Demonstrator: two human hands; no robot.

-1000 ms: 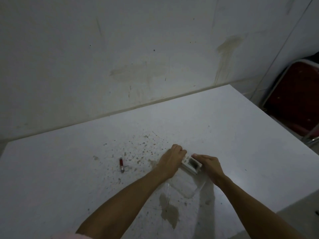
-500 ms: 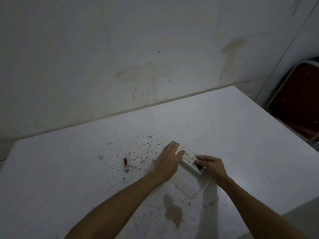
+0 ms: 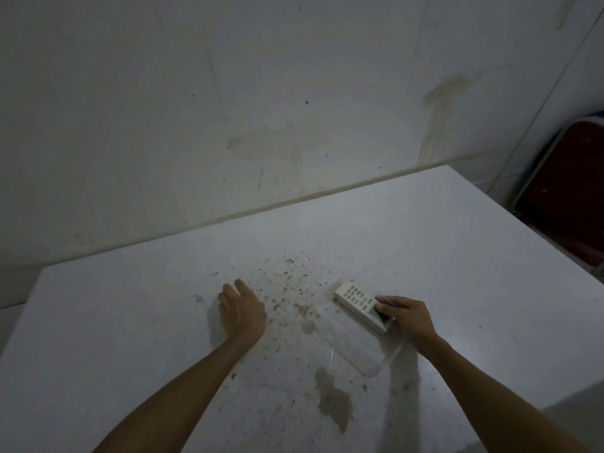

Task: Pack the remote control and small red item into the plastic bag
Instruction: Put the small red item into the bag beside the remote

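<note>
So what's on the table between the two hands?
In the head view, between the left hand and the right hand lie only brown speckled stains on the table and the clear plastic bag's edge.

White table [image 3: 441,237], top speckled with brown spots toward 12 o'clock of centre, larger brown stain [image 3: 336,403] at 6 o'clock. White remote control [image 3: 356,300] lying at 3 o'clock of the specks, buttons up, near end over the mouth of a clear plastic bag [image 3: 362,348] spread flat at 5 o'clock. Right hand [image 3: 408,317] pressing the remote's near end; left hand [image 3: 242,310] resting palm down at 9 o'clock.
</note>
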